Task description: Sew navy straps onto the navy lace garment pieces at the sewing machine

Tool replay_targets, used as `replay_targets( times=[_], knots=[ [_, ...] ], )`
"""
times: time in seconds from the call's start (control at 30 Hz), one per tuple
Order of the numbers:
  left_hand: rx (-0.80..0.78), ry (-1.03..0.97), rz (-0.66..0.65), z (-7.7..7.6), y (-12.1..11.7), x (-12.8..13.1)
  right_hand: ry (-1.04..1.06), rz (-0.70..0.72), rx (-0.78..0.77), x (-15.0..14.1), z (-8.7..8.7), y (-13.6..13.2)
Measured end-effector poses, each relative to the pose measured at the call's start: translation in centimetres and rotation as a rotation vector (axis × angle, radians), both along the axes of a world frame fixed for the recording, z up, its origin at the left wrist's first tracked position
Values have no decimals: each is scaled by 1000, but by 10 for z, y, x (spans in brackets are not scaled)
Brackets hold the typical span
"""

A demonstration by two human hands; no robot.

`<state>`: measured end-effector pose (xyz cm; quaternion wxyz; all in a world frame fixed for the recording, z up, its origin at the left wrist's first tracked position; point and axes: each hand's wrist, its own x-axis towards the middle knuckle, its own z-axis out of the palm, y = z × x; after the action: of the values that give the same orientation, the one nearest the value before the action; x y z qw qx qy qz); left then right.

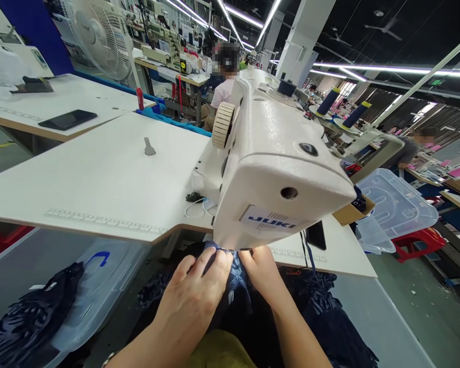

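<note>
A white sewing machine (276, 174) marked JUKI stands right in front of me, its head hiding the needle area. Under its near end, navy patterned fabric (236, 281) hangs down toward my lap. My left hand (201, 286) has its bent fingers closed on the fabric's upper edge, close to the machine. On the other side of the cloth, my right hand (262, 271) grips the same fabric, its fingertips partly hidden by the machine head. More dark fabric (322, 301) drapes below the table at the right.
The white table (99, 168) holds a small metal piece (149, 147) and a dark phone (316, 235). Another phone (68, 119) lies on the neighbouring table. A clear bin (99, 291) with dark garments (34, 317) stands lower left. Thread cones (328, 101) rise behind. People sit farther off.
</note>
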<state>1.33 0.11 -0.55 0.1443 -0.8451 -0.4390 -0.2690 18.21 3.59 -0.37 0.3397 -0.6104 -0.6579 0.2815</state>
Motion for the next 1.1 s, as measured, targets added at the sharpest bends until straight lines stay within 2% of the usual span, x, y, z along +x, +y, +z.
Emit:
replay_targets(
  times=[0.13, 0.33, 0.47, 0.6, 0.83, 1.0, 1.1],
  knots=[
    [6, -3, 16, 0, 0, 0, 1, 17, 34, 0, -3, 1],
    [6, 7, 7, 3, 1, 4, 27, -36, -1, 0, 1, 0],
    [32, -55, -5, 7, 2, 9, 67, -21, -1, 0, 0, 0],
    [-29, -78, -14, 10, -2, 13, 99, -56, -3, 2, -6, 2],
    [-74, -44, -39, 4, -5, 1, 223, -45, 43, 0, -4, -11],
    [-34, -62, -188, -2, -4, -7, 296, -34, 16, -3, -4, -22],
    [-13, -48, -149, -7, -6, -6, 275, -54, 28, -2, -4, -20]
  ],
)
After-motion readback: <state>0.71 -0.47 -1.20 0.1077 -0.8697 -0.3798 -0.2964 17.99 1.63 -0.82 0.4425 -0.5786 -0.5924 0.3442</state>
